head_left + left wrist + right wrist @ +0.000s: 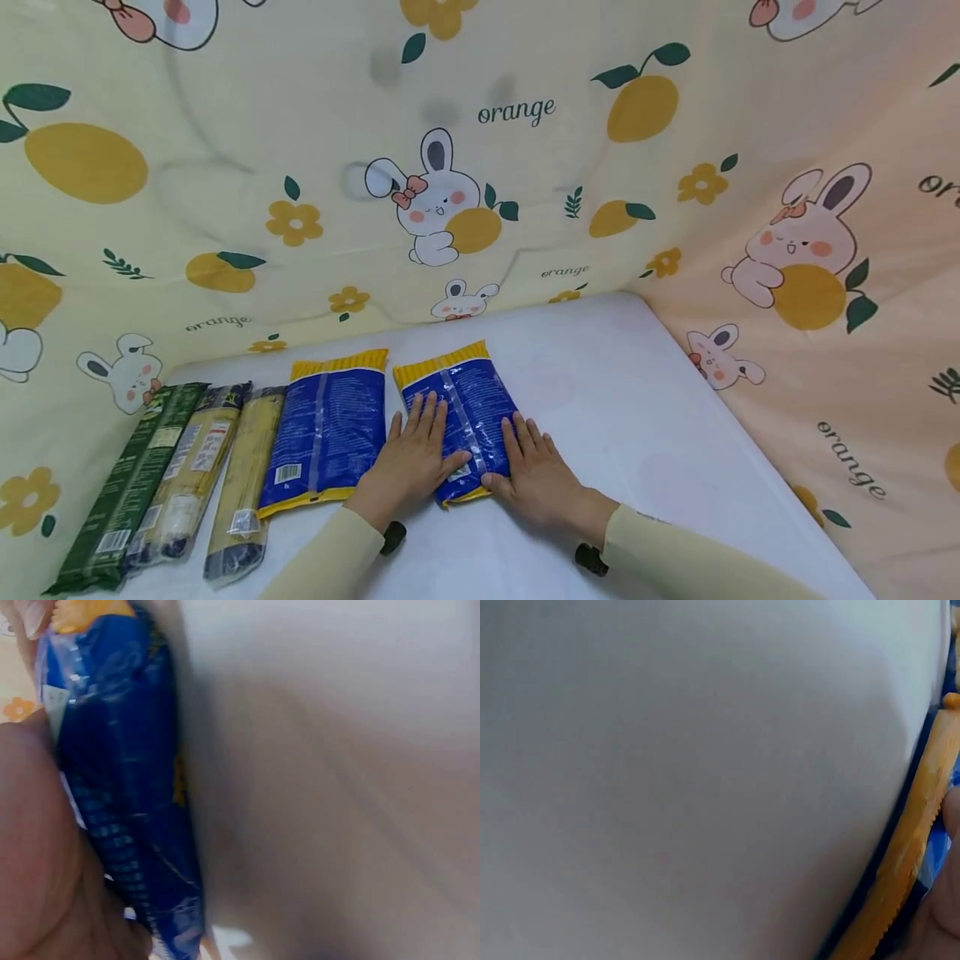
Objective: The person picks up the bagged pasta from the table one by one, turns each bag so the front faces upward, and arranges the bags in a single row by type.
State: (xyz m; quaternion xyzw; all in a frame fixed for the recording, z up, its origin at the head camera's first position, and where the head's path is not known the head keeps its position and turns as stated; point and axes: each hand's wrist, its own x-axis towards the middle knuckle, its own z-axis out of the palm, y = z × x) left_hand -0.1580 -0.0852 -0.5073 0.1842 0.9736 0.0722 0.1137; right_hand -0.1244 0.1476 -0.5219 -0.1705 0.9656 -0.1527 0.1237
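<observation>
A blue plastic bag with yellow ends lies back side up on the white table. My left hand rests on its left side with fingers straight, the thumb reaching across the lower part. At the bag's right edge, my right hand touches it with extended fingers, its thumb near the lower end. In the left wrist view the bag appears side-on beside part of the left hand. The right wrist view catches the bag's yellow end and part of the right hand.
Left of the hands lies a similar blue bag. Beyond it are two clear packs of long pasta, one near the bag and another, then a green pack. Printed cloth hangs behind the white table.
</observation>
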